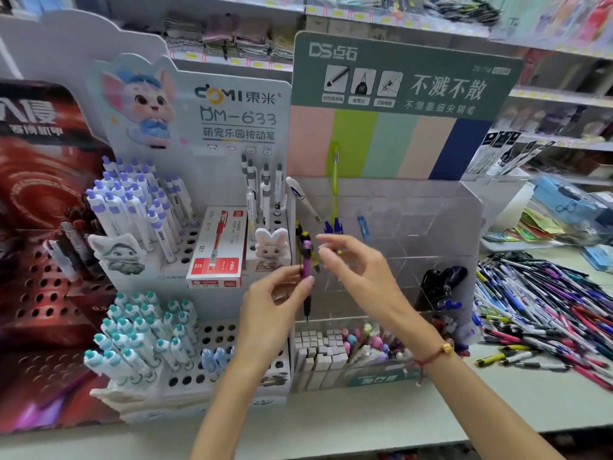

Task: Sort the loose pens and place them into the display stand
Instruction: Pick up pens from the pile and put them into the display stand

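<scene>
Left hand (275, 293) pinching purple-and-black click pen (306, 263) between thumb and curled fingers, pen upright, tip down, just in front of clear acrylic compartment stand (431, 227). Right hand (358, 270) just right of pen, fingers loosely spread and slightly bent, holding nothing; fingertips (326, 250) near pen's upper end, contact unclear. Red string bracelet with gold bead (434, 355) on right wrist.

Inside acrylic stand: lime-green pen (335, 174) upright at back left, white pen with blue print (303, 199) leaning at left edge, small blue pen (363, 227) near centre, dark blue and black pens (442, 277) in right compartment. Green header card with pastel colour stripes (398, 104) behind acrylic stand.

Right of acrylic stand: big heap of loose mixed-colour pens (544, 310) on pale counter (497, 403). Left of acrylic stand: white perforated cartoon-mouse display rack (212, 234) with purple-capped white pens (139, 200) on upper tier, teal-capped white pens (139, 333) on lower tier, red-and-white pen box (219, 250) lying across upper tier. Just below acrylic stand: front tray of white erasers and pastel-topped pens (348, 350).
</scene>
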`<state>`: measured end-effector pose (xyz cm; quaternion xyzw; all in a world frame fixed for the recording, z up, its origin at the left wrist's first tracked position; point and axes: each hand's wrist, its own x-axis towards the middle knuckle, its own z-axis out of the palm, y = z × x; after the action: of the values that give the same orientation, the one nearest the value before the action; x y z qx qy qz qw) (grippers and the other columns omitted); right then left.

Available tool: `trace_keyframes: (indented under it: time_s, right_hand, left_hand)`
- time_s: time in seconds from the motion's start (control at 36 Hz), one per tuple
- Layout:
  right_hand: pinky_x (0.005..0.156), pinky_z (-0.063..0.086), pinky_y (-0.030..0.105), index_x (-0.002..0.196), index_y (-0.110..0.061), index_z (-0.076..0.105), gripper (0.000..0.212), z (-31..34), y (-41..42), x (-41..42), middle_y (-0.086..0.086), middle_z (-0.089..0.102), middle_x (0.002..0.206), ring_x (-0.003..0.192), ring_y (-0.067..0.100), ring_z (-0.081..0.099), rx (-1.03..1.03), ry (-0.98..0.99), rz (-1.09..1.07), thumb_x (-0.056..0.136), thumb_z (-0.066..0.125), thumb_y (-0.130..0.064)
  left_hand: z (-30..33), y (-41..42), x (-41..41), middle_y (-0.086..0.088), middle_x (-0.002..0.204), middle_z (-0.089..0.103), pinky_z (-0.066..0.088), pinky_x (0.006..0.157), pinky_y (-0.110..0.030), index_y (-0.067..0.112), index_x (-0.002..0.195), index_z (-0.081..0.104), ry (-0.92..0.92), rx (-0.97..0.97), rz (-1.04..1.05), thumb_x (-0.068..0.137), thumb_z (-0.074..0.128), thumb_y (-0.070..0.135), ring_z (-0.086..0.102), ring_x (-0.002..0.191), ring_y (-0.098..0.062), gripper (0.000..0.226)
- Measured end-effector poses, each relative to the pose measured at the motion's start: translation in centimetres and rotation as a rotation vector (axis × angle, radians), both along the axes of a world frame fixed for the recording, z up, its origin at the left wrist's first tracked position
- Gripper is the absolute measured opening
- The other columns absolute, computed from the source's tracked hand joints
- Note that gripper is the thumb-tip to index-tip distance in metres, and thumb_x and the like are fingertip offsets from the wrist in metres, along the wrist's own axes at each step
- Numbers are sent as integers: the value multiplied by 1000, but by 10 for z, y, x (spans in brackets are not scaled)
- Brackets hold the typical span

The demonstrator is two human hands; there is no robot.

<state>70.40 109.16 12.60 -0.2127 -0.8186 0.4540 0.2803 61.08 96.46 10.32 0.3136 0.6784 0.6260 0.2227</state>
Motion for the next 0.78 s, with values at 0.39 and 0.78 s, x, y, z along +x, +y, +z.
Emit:
trace_keyframes:
  time_s: [0.39,0.78]
  right_hand:
    - [81,50,15,113,-16,67,24,-43,-1,7,-8,69,100,87,1,64,162,-20,-253,90,65,-23]
    - [81,48,32,121,-22,58,33,-81,-9,-12,0,66,112,107,19,57,444,-463,-143,89,61,-27]
  left_hand:
    - [-46,5,-6,7,120,61,55,75,-25,21,120,63,812,-253,98,77,76,6,61,97,-10,48]
    - [-41,-3,-10,13,126,58,46,75,-21,31,139,46,669,-300,81,87,67,17,62,89,-4,58]
